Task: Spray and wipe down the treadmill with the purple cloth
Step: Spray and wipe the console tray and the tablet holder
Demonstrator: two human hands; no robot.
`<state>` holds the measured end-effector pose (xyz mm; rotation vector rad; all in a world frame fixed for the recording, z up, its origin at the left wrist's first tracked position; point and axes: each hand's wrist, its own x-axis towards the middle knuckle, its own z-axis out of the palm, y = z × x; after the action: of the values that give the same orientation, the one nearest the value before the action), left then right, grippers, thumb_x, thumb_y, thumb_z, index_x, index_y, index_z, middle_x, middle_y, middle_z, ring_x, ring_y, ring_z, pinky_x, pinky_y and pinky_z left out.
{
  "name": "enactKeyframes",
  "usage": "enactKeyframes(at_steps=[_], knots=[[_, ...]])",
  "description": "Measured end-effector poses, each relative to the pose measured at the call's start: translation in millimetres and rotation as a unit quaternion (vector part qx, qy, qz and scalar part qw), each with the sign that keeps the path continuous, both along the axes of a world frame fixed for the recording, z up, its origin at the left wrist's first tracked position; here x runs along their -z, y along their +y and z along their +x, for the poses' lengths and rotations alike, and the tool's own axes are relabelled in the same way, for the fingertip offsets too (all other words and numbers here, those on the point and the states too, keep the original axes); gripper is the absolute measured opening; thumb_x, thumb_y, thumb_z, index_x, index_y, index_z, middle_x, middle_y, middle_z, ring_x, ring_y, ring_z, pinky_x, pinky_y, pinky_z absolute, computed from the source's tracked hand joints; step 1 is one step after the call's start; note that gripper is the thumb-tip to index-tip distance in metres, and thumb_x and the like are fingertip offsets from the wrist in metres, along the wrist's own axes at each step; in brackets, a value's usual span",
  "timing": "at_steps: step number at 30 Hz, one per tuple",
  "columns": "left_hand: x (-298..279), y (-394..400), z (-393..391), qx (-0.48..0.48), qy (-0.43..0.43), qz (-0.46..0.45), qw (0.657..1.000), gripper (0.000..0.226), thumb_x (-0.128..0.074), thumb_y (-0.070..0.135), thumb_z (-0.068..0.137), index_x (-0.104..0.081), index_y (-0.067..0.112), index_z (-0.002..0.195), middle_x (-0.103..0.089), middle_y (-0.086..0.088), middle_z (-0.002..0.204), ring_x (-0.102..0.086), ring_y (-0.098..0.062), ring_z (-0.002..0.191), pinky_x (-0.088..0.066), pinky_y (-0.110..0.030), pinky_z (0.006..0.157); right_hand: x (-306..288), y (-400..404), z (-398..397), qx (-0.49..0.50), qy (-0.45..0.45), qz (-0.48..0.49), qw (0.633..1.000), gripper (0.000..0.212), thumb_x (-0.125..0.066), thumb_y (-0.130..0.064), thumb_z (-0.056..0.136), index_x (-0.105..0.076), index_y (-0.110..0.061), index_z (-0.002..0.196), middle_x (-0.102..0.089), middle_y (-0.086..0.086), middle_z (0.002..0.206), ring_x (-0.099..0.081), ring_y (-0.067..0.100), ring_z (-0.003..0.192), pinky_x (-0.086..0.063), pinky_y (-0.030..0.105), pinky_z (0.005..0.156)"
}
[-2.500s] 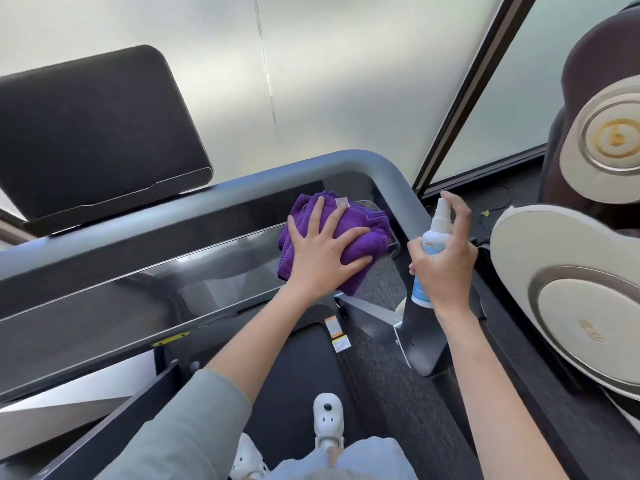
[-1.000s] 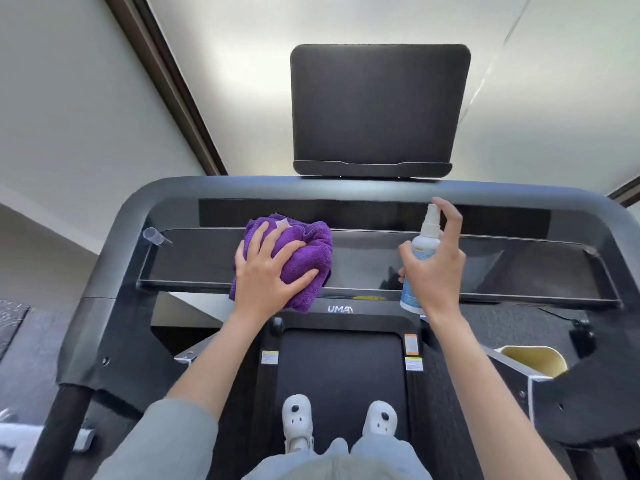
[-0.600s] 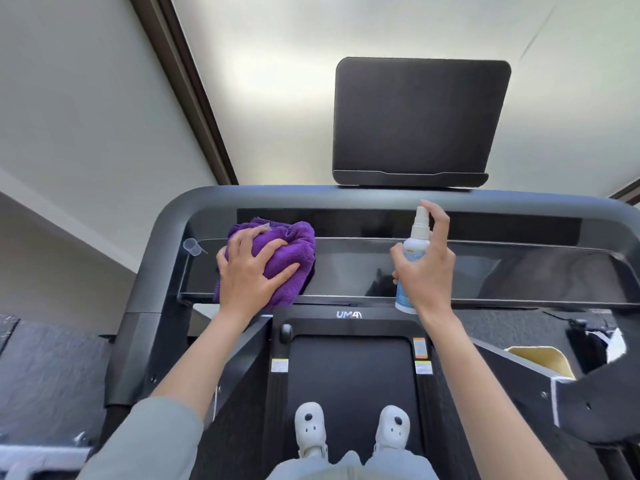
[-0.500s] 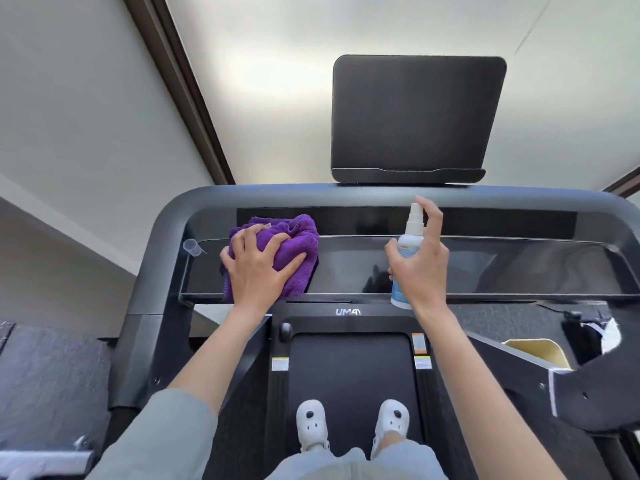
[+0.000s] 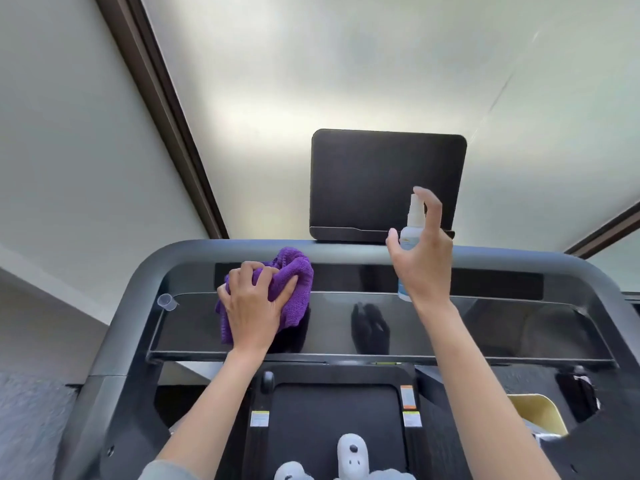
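The purple cloth (image 5: 294,285) lies bunched on the left part of the treadmill's glossy black console shelf (image 5: 485,327). My left hand (image 5: 254,308) presses down on the cloth, fingers curled into its folds. My right hand (image 5: 420,258) holds a small white spray bottle (image 5: 412,230) upright above the shelf's middle, index finger arched over the nozzle, which faces the dark screen (image 5: 386,181) mounted on the grey handrail (image 5: 346,249).
A small clear cup holder (image 5: 167,301) sits at the shelf's left end. The black belt (image 5: 329,417) runs below, with my white shoes (image 5: 351,457) on it. A frosted wall stands behind the screen. A yellowish container (image 5: 536,412) sits at the lower right.
My right hand has lifted the spray bottle higher, up in front of the screen. My left hand with the cloth stays on the shelf's left part, fingers more curled. The camera tilted upward.
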<state>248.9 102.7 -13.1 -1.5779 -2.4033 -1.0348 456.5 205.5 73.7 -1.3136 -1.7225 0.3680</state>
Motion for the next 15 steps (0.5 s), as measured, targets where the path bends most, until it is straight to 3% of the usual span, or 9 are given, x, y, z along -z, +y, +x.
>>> enactKeyframes(at_steps=[5, 9, 11, 15], knots=[[-15, 24, 7, -0.01, -0.013, 0.002, 1.0, 0.052, -0.045, 0.056, 0.086, -0.07, 0.011, 0.09, -0.06, -0.009, 0.1, -0.055, -0.033, 0.095, -0.036, -0.048, 0.085, -9, 38, -4, 0.024, 0.012, 0.008, 1.0, 0.057, -0.057, -0.001, 0.082, -0.037, -0.031, 0.126, -0.052, 0.004, 0.073, -0.044, 0.012, 0.055, -0.033, 0.011, 0.05], [-21, 38, 11, -0.016, -0.02, -0.006, 1.0, 0.054, -0.042, 0.058, 0.086, -0.069, 0.011, 0.092, -0.06, -0.009, 0.101, -0.054, -0.033, 0.096, -0.035, -0.047, 0.085, -7, 52, 1, 0.057, 0.052, -0.005, 0.997, 0.059, -0.052, 0.002, 0.077, -0.036, -0.032, 0.123, -0.049, -0.002, 0.074, -0.044, 0.012, 0.055, -0.031, 0.018, 0.05], [-22, 43, 12, -0.02, -0.019, -0.002, 1.0, 0.054, -0.043, 0.058, 0.086, -0.069, 0.011, 0.092, -0.06, -0.008, 0.101, -0.054, -0.033, 0.097, -0.036, -0.047, 0.085, -4, 57, 8, 0.071, 0.05, -0.013, 0.996, 0.059, -0.051, 0.002, 0.079, -0.039, -0.029, 0.128, -0.051, -0.003, 0.078, -0.044, 0.02, 0.057, -0.027, 0.022, 0.053], [-17, 55, 19, -0.035, -0.01, 0.019, 0.999, 0.05, -0.045, 0.058, 0.086, -0.068, 0.014, 0.091, -0.059, -0.007, 0.101, -0.054, -0.032, 0.096, -0.038, -0.049, 0.084, -1, 58, 22, 0.038, 0.02, -0.026, 0.999, 0.06, -0.052, 0.001, 0.083, -0.037, -0.03, 0.132, -0.048, 0.0, 0.07, -0.045, 0.025, 0.058, -0.036, 0.03, 0.057]])
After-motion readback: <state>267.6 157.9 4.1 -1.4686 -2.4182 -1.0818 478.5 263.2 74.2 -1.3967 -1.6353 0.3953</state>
